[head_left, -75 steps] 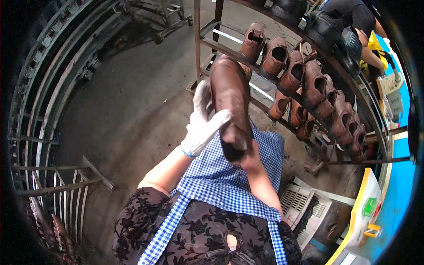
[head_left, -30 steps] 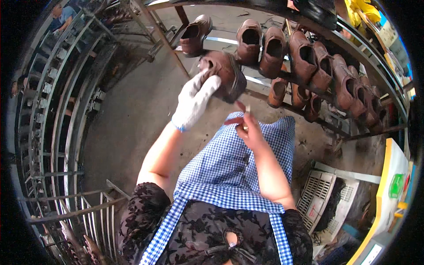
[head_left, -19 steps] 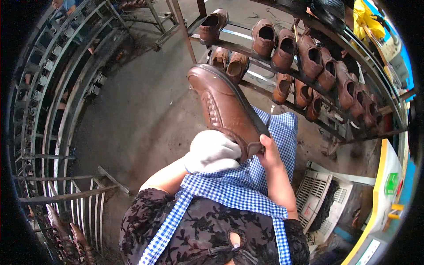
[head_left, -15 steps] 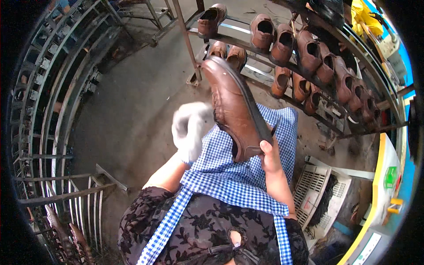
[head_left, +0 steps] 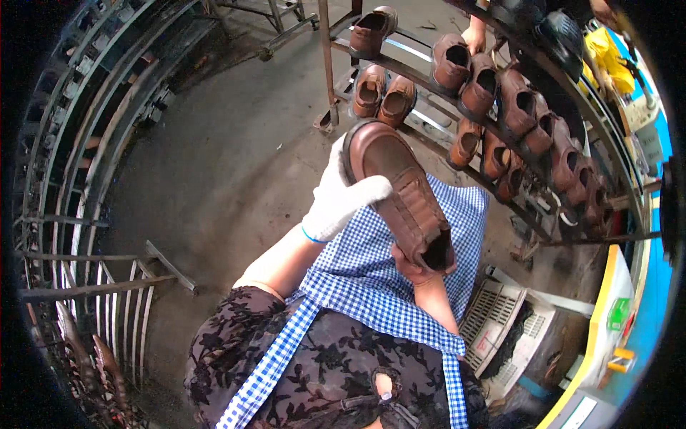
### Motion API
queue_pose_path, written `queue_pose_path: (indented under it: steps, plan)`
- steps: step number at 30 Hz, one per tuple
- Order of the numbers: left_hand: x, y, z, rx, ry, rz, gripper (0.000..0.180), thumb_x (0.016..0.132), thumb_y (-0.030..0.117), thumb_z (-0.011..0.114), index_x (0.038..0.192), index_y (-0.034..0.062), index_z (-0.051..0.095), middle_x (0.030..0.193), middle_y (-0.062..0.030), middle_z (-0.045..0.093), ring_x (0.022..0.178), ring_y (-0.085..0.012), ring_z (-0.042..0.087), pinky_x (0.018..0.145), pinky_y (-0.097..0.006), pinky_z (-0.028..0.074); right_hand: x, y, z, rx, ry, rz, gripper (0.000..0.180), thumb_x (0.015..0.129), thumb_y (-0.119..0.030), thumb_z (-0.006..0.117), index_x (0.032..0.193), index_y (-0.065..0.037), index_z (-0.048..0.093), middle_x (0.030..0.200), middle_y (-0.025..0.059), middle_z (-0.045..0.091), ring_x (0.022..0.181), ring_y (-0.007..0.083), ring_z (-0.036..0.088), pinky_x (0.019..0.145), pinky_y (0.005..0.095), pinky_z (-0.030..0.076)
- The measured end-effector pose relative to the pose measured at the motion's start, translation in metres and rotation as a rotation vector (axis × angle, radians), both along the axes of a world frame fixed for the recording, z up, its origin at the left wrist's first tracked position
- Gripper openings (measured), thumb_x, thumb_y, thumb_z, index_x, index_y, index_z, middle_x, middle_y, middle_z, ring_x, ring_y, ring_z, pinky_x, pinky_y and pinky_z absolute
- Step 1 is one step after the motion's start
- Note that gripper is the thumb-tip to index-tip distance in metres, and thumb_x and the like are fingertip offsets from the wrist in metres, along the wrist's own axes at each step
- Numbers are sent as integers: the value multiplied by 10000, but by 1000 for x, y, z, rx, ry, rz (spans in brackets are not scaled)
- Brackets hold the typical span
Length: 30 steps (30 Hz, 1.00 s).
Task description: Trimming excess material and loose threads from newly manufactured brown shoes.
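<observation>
A brown leather shoe (head_left: 411, 196) is held up in front of my checked apron (head_left: 371, 286), its toe pointing up and left and its opening toward me. My left hand (head_left: 336, 204), in a white knit glove, is closed round the toe end, with the thumb lying across the upper. Bare, my right hand (head_left: 413, 270) grips the heel end from below; most of its fingers are hidden behind the shoe.
Ahead and to the right, a metal rack (head_left: 421, 146) carries several brown shoes (head_left: 451, 64). Another person's hand (head_left: 474, 36) reaches in among them. A white plastic basket (head_left: 493, 325) with dark strands stands at my right. Slatted metal racks (head_left: 121, 279) stand at left.
The shoe has turned from its side to show its top, and its toe has dropped slightly. My gloved left hand has moved onto the toe. Another person's hand has appeared at the rack.
</observation>
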State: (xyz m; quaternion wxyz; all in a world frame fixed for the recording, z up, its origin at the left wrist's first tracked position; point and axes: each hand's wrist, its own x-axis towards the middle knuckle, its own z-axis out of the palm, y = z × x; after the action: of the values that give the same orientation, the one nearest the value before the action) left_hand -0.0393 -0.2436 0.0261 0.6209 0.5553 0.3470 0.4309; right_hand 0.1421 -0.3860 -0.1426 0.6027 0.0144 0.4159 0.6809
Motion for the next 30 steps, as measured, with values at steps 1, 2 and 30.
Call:
queue_pose_path:
  steps: [1, 2, 30]
  plan:
    - [1, -5, 10, 54, 88, 32, 930, 669, 358, 809, 1379, 41, 298, 1323, -127, 437, 1230, -228, 421, 1033, -361, 337, 1, 3, 3, 85, -33, 27, 587, 855, -487, 502, 1304, -116, 430, 1226, 174, 499, 1023, 407, 507, 510, 340, 498]
    - [2, -6, 8, 54, 78, 39, 930, 669, 358, 809, 1379, 41, 298, 1323, -127, 437, 1230, -228, 421, 1033, -361, 337, 1, 4, 5, 168, -65, 53, 574, 856, -483, 503, 1288, -111, 438, 1202, 174, 507, 991, 391, 518, 503, 333, 496]
    - [29, 1, 13, 513, 436, -55, 415, 742, 217, 754, 1080, 38, 594, 1035, -131, 617, 818, -212, 643, 709, -309, 505, -9, 124, 68, 195, -1304, 262, 453, 909, -557, 414, 922, -123, 546, 711, -5, 600, 439, 72, 443, 368, 203, 299]
